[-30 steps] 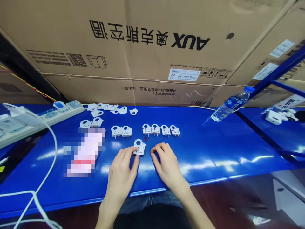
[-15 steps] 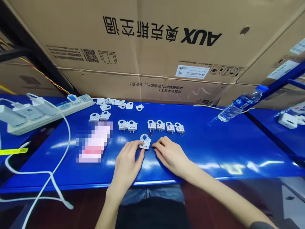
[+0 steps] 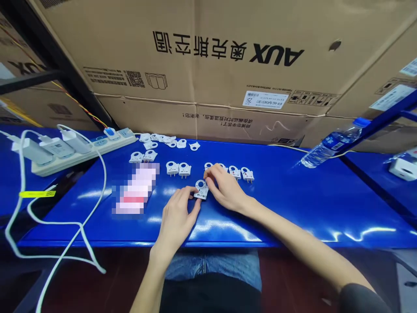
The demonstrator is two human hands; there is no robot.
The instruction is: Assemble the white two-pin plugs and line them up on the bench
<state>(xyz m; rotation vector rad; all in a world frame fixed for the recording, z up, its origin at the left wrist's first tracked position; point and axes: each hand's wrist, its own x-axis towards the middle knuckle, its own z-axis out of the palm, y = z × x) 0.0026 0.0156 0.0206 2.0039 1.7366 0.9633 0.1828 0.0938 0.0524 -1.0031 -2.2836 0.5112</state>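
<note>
White plug housing (image 3: 201, 190) — on a glossy blue workbench (image 3: 286, 217) — beside tan cartons (image 3: 195, 52).

Location: small-parts assembly workshop or stockroom. A blue steel workbench (image 3: 293, 208) carries rows of white plug housings (image 3: 172, 168) and, at left, a power strip (image 3: 120, 138) with chargers (image 3: 57, 147). Stacked AUX cardboard cartons (image 3: 228, 52) line the far edge.

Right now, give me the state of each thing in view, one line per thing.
Left hand: fingertips at the white plug's left edge.
Right hand: fingers curled over the plug's upper right.
White plug: face up, between both hands.
Pronged white plugs: standing apart in a row, metal pins toward the person.
Loose white plug shells: scattered at the table's back edge.
Power strip: white chargers plugged in.
Water bottle: tilted, blue cap on.
</note>
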